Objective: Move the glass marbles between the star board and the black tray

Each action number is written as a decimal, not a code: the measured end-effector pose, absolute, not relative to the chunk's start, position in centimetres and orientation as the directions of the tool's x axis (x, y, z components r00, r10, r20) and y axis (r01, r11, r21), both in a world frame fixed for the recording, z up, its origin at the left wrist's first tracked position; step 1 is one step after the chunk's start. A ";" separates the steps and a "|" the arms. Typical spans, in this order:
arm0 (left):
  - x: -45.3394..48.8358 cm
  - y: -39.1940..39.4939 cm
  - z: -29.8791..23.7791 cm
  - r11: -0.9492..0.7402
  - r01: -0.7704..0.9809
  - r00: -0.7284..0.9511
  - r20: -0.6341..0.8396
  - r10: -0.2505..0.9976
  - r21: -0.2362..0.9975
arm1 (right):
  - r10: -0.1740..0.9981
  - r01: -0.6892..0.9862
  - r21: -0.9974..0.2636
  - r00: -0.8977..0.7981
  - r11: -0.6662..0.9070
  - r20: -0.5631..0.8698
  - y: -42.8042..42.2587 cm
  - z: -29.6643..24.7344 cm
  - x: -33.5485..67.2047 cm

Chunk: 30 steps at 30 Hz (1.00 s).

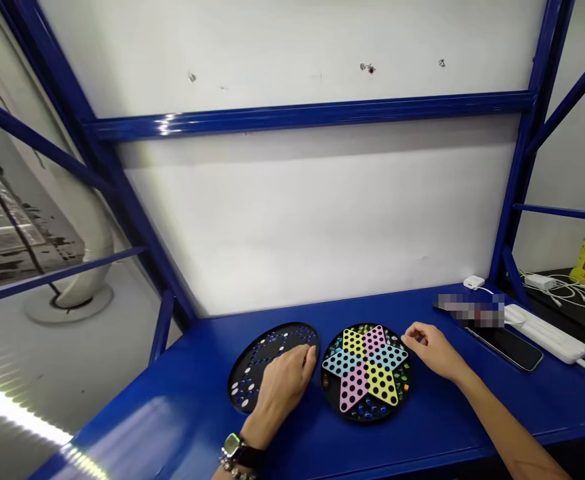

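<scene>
Blue steel framing runs across a white panel wall behind a blue worktop, where two round game boards sit side by side, nearly touching. Nearer the person's left is a black perforated board, with white and blue marbles in some of its holes. Just to its right lies a Chinese checkers board, its pastel six-pointed star ringed with coloured marbles. Both boards are round, so neither has a long axis to speak of.

The person's hands sit on either side of the pair. The left hand is nearer the black board, lying over its right side with the fingers together and curving down. Its palm hides whatever is beneath, so I can't tell whether it has hold of a marble. The right hand is just off the star board's right edge, fingers loosely curled and half open. Nothing shows in its grip, though I can't be certain. A wristwatch sits on the left wrist. Farther right, a smartphone lies beside a white power strip.
</scene>
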<state>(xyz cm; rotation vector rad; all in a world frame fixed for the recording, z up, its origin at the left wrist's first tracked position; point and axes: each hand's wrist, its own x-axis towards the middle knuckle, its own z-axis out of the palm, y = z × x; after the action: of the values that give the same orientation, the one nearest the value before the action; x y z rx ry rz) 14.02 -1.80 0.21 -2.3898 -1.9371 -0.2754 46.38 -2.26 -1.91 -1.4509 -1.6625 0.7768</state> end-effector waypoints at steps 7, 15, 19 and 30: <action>10.6 0.7 0.6 -0.195 0.963 0.209 -0.060 0.976 0.188 | 0.986 0.524 -0.837 -0.030 0.157 0.166 -2.2 -2.0 46.2; 9.9 -0.5 1.7 -0.288 0.818 0.310 0.040 0.950 0.499 | 0.984 0.536 -0.829 -0.012 0.156 0.177 -2.1 -2.5 46.1; 12.6 -3.1 1.5 -0.372 0.848 0.378 0.062 0.924 0.379 | 0.986 0.554 -0.820 -0.011 0.146 0.168 -2.2 -2.5 46.1; 18.2 -4.3 2.9 -0.202 0.976 0.200 -0.035 0.979 -0.085 | 0.982 0.548 -0.821 -0.010 0.161 0.186 -2.2 -2.4 46.1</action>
<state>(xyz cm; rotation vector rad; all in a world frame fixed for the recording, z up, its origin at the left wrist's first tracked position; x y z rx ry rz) 18.19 -4.28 2.91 -2.3991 -1.9562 0.1259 46.13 -2.23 -2.38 -1.4860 -1.6612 0.7064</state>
